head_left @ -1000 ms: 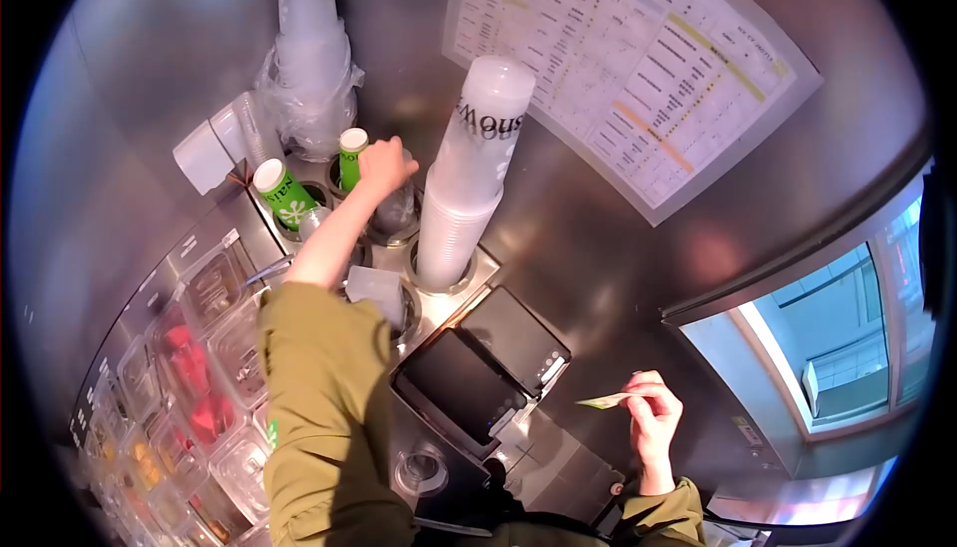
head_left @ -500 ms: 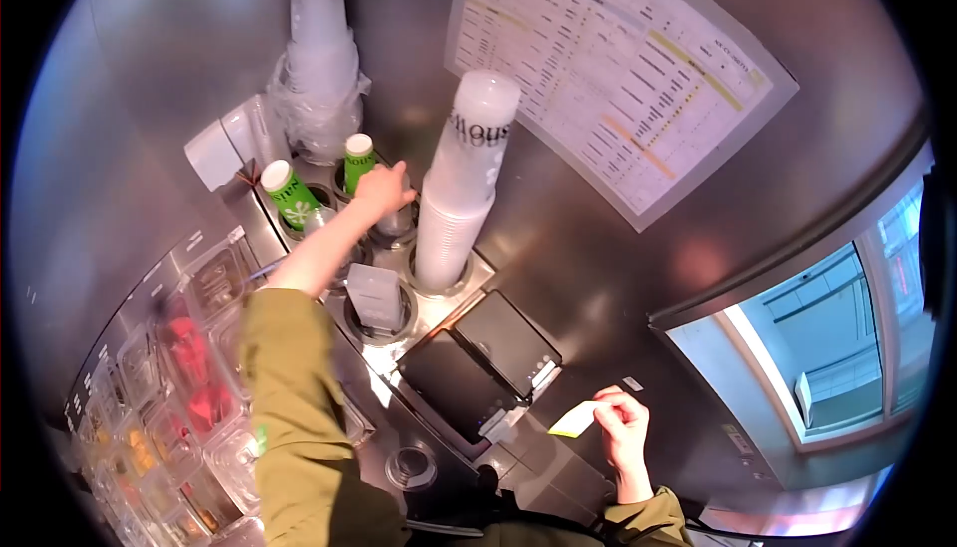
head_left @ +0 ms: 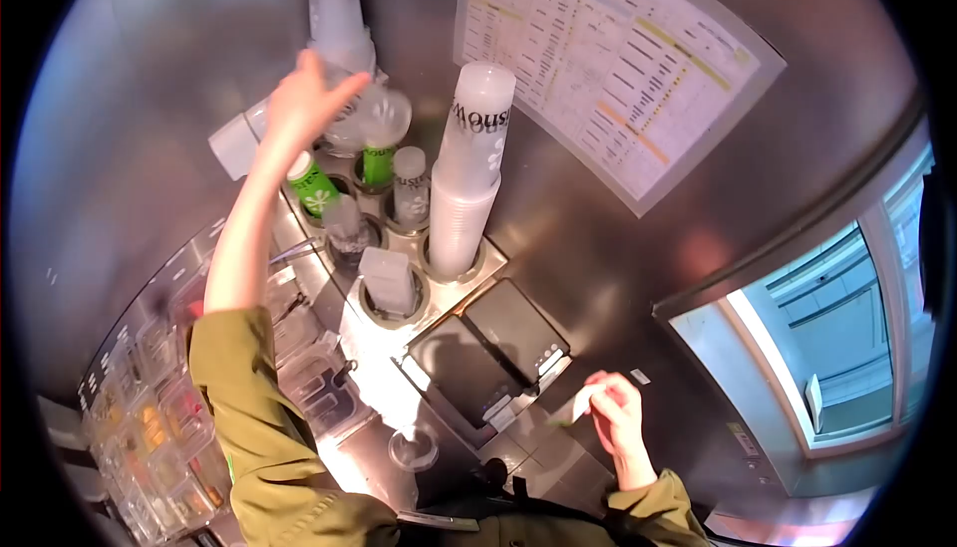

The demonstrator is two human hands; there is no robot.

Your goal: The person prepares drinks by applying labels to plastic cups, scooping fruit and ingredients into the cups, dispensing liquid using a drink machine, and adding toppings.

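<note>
My left hand is raised over the cup holders at the back left, its thumb and fingers around a clear plastic cup. The cup is tilted, with its round end towards the right; part of it is hidden by the hand. Below it, green paper cups and a stack of clear printed cups sit in the holders. At the lower right, my right hand pinches a small white label with a yellow-green edge, blurred by motion.
A tall stack of translucent cups stands in the front right holder. Black lidded bins adjoin the holders. Lidded clear containers line the left side. A printed chart hangs on the metal wall. A round clear lid-like piece lies in front.
My left hand has lifted from the clear cup stack and moved up and left, with a clear cup in it. My right hand keeps the label, which has turned and come closer to the hand.
</note>
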